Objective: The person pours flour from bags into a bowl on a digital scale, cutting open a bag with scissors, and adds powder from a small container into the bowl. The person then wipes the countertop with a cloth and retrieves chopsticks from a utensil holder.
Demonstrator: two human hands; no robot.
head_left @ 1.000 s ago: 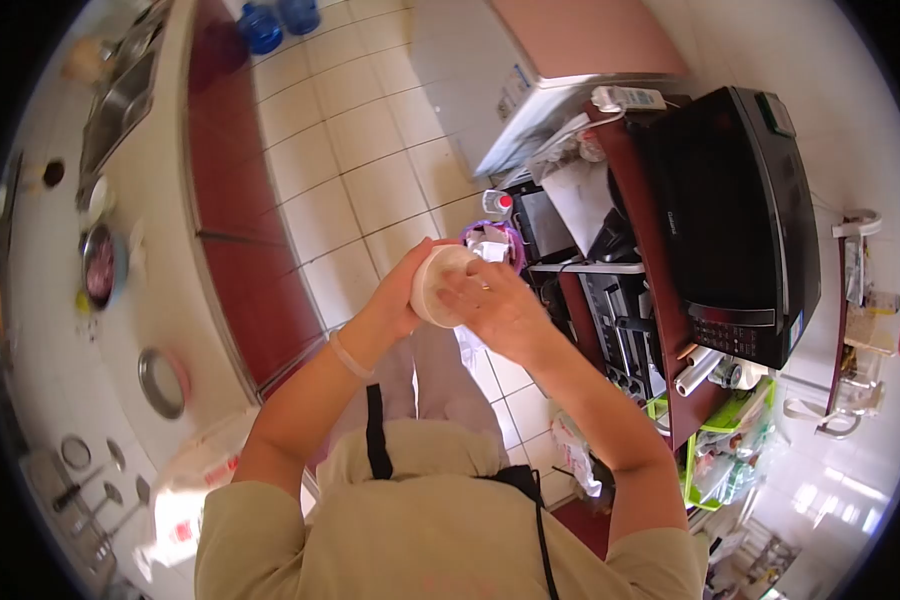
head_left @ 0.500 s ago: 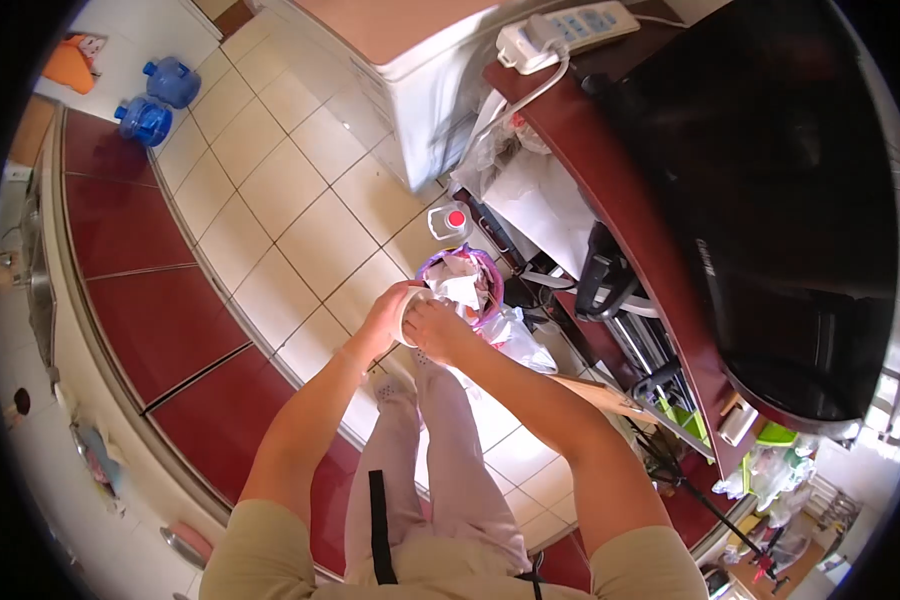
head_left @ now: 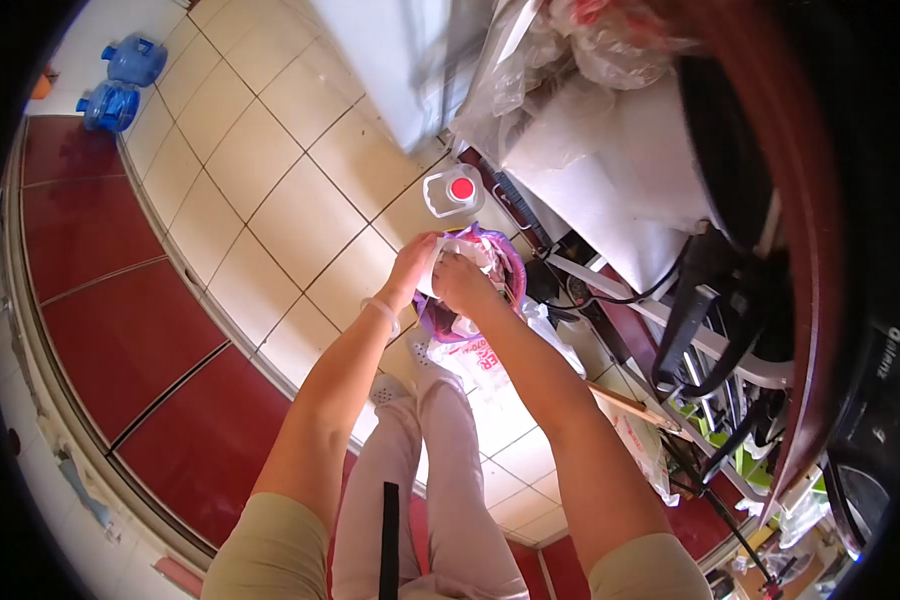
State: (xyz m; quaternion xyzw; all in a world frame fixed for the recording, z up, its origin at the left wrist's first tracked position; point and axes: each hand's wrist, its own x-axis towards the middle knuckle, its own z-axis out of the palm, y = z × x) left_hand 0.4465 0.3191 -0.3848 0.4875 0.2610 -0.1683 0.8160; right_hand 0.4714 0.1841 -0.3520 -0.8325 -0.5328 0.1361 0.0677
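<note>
My left hand (head_left: 410, 268) is wrapped round a white cup or small bowl (head_left: 430, 274), tilted over a waste bin lined with a purple bag (head_left: 517, 278). The fingers of my right hand (head_left: 462, 286) are curled at the mouth of the white vessel. Whatever they pinch, if anything, is hidden. White crumpled paper and other rubbish fill the bin just beyond my hands. A clear bracelet (head_left: 383, 316) circles my left wrist.
A clear plastic jug with a red cap (head_left: 460, 188) stands on the tiles behind the bin. White plastic bags with red print (head_left: 482, 362) lie before it. Dark red cabinets (head_left: 115, 310) run along the left. A cluttered desk with a dark red edge (head_left: 815, 200) borders the right.
My hands and the white vessel have moved forward, from the near side of the bin to over it. The view has leaned closer to the bin and the desk.
</note>
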